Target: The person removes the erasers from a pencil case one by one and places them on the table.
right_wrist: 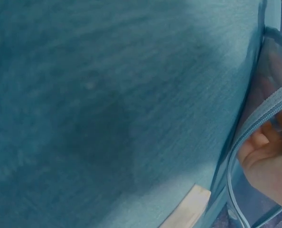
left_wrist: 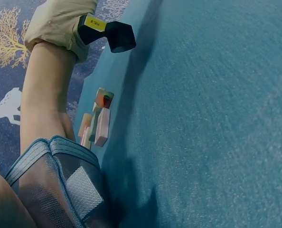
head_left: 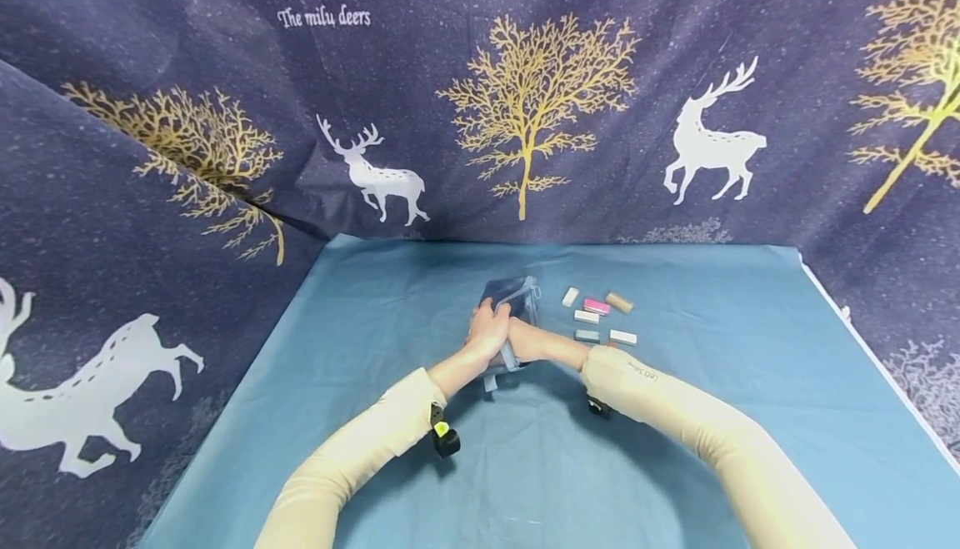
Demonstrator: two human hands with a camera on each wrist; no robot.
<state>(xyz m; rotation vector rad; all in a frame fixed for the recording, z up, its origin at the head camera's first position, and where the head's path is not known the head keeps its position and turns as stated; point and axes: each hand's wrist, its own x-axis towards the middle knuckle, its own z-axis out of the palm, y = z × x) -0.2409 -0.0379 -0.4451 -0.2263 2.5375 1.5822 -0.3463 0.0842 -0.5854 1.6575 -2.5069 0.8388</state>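
A dark mesh zip pouch [head_left: 497,289] with light blue trim stands near the middle of the blue cloth. My left hand [head_left: 489,328] grips its near left side, thumb and fingers around the mesh. My right hand [head_left: 527,341] reaches into the pouch's mouth; its fingers are partly hidden by the mesh. In the right wrist view, the right hand's fingers [right_wrist: 262,147] look bent behind the curved zip edge [right_wrist: 255,124]; I cannot tell whether they hold anything. The left wrist view shows the right forearm entering past the pouch's blue rim [left_wrist: 70,145].
Right of the pouch lie several small bar-shaped blocks: a pink one [head_left: 597,306], a brown one [head_left: 619,302], a teal one [head_left: 587,336] and white ones [head_left: 622,337]. Blue cloth [head_left: 375,299] covers the table, and a dark patterned curtain [head_left: 465,182] hangs behind it.
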